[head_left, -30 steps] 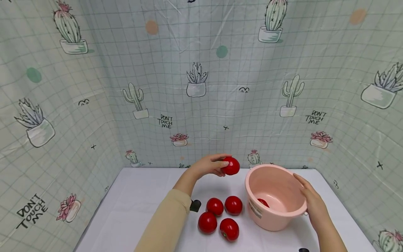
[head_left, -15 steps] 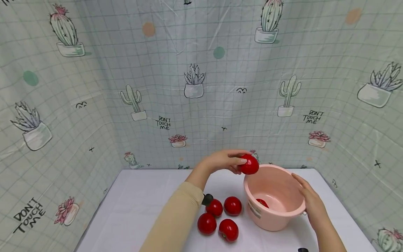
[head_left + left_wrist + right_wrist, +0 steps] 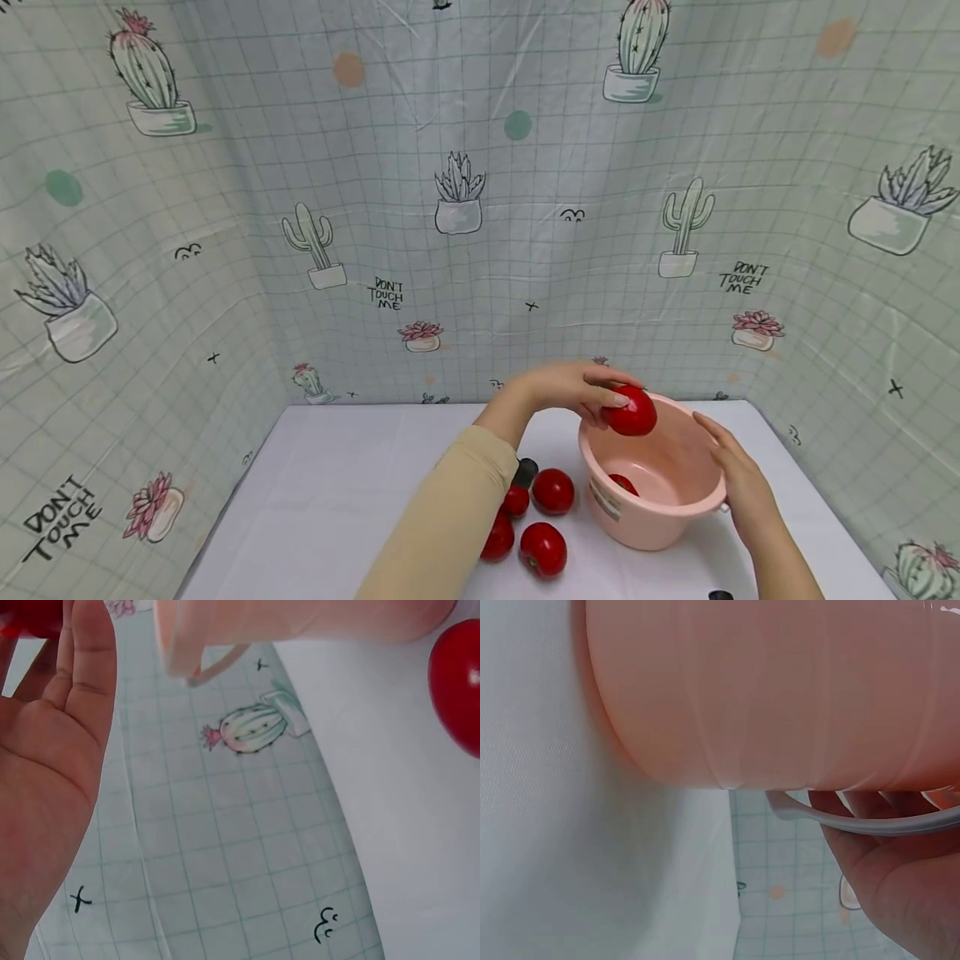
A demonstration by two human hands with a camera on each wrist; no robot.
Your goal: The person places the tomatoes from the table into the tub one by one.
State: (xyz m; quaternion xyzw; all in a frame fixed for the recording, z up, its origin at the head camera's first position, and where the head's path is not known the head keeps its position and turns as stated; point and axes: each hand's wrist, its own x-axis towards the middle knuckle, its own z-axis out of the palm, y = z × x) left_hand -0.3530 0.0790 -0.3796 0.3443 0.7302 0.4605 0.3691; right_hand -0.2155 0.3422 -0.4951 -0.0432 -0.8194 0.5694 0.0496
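My left hand [image 3: 573, 392] pinches a red tomato [image 3: 632, 412] between thumb and fingers, over the left part of the pink bucket's mouth. In the left wrist view only part of that held tomato [image 3: 34, 619] shows, beyond the palm. The pink bucket [image 3: 652, 525] stands on the white table, with another tomato [image 3: 624, 483] low inside it. My right hand [image 3: 742, 475] grips the bucket's right rim. The right wrist view has that hand [image 3: 907, 877] against the bucket's side, beside its pale handle [image 3: 885, 825].
Left of the bucket lie several tomatoes: one nearest it [image 3: 553, 492], a front one [image 3: 543, 550], and others partly behind my left sleeve [image 3: 450, 517]. A cactus-print cloth [image 3: 465, 275] rises behind the white table [image 3: 337, 483] and along both sides.
My left hand has carried the tomato rightward, from left of the bucket to over its mouth, then slightly lower. The right hand stays on the rim. My left sleeve now covers part of the loose tomatoes.
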